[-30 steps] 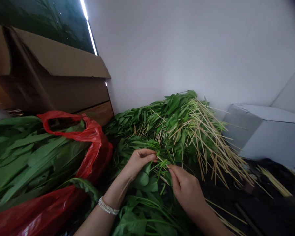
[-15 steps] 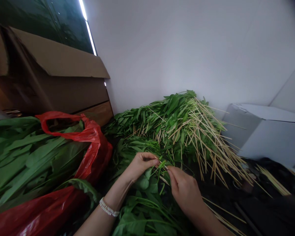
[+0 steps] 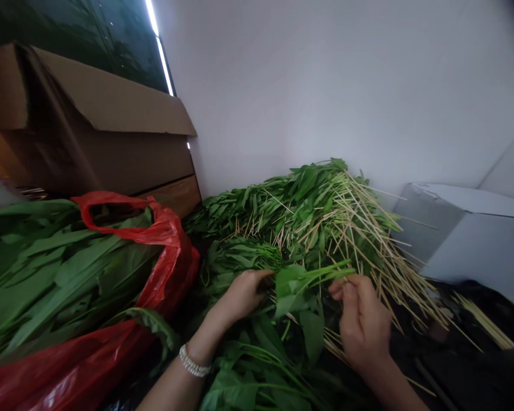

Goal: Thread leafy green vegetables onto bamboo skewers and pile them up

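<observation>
My right hand (image 3: 364, 317) is closed, its thumb and fingers pinched on a thin stick by the stem ends of a small bunch of green leaves (image 3: 293, 285). That bunch points left, toward my left hand (image 3: 246, 294), whose fingers curl behind the leaves with the tips hidden. A beaded bracelet (image 3: 193, 362) circles the left wrist. Beneath both hands lie loose leafy stems (image 3: 248, 377). Beyond them is a heap of leaf bunches (image 3: 308, 188) with many thin wooden sticks (image 3: 377, 251) poking out to the right.
At the left a red plastic bag (image 3: 171, 257) holds large leaves (image 3: 77, 274). Behind it stands an open cardboard box (image 3: 132, 154). A white box (image 3: 466, 240) is at the right against the wall, with more sticks (image 3: 484, 322) on black material in front.
My hands have moved apart; the right went right and slightly up, and the leaf bunch now shows between them. The view has shifted slightly.
</observation>
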Action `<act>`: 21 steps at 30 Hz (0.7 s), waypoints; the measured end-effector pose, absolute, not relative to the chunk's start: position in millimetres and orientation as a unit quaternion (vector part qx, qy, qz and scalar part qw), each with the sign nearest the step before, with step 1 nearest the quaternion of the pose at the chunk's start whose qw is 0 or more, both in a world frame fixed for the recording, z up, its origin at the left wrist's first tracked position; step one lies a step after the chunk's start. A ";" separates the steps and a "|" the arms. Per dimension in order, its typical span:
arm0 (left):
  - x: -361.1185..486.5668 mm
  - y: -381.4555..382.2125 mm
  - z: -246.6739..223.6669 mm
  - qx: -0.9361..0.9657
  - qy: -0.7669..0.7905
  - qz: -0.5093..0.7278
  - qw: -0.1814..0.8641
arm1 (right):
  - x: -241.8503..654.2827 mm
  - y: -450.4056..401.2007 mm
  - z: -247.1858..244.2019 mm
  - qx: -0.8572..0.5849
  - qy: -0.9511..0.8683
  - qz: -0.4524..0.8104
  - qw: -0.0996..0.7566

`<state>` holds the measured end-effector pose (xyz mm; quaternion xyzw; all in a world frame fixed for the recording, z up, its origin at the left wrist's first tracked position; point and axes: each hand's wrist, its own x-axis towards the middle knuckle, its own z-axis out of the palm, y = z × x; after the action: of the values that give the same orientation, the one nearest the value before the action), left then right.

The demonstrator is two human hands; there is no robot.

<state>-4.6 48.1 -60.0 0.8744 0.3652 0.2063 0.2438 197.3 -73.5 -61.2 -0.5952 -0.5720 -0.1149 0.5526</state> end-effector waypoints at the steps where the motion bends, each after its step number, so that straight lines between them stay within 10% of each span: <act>1: -4.4 51.6 -62.3 0.871 0.373 0.235 0.216 | 197.1 -76.0 -60.3 -0.579 -0.577 -0.117 0.564; 21: -1.8 56.6 -74.1 0.864 0.455 0.215 -0.023 | 167.6 -75.6 -62.1 -0.437 -0.793 -0.164 0.392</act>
<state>-1.8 56.6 -74.1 0.8640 0.4545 0.2152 -0.0227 167.6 -75.6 -62.1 -0.4370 -0.7926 -0.1644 0.3921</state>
